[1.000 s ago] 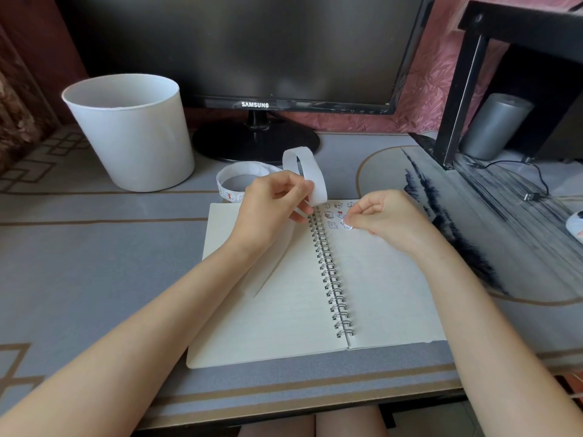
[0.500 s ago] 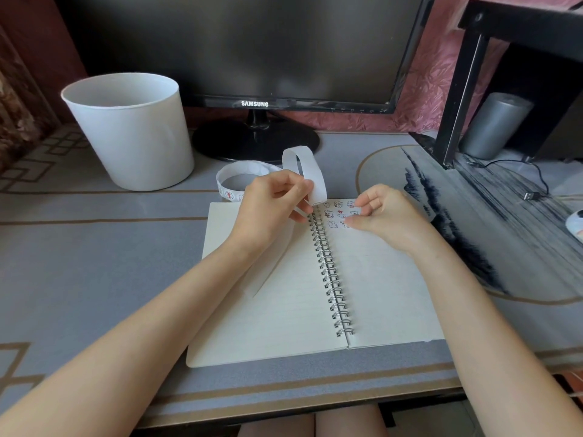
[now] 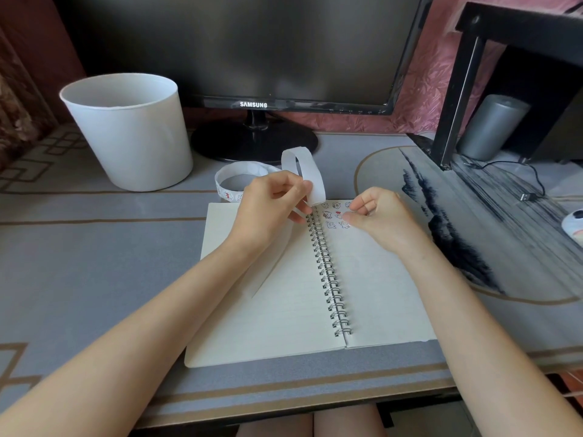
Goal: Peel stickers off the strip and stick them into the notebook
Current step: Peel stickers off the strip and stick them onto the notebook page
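Note:
A spiral notebook point(image 3: 378, 294) lies open on the desk, with several small cartoon stickers point(image 3: 332, 219) stuck at the top left of its right page. My left hand point(image 3: 271, 206) pinches the white sticker strip point(image 3: 310, 175) just above the spiral. The strip loops upward and trails back to a coil point(image 3: 230, 184) behind the notebook. My right hand point(image 3: 378, 216) hovers over the stuck stickers with its fingers curled and thumb and forefinger close together. I see nothing between them.
A white bin point(image 3: 132, 134) stands at the back left. A monitor point(image 3: 252, 42) on a round base point(image 3: 252, 143) sits behind the notebook. At right are a black shelf leg point(image 3: 454, 99), a grey cylinder point(image 3: 489, 127), a loose cable plug point(image 3: 527, 197) and a mouse point(image 3: 574, 225).
My right hand lifted off the sticker it pressed onto the page, shifted slightly up, and its fingers curled in again. My left hand and the strip stayed put.

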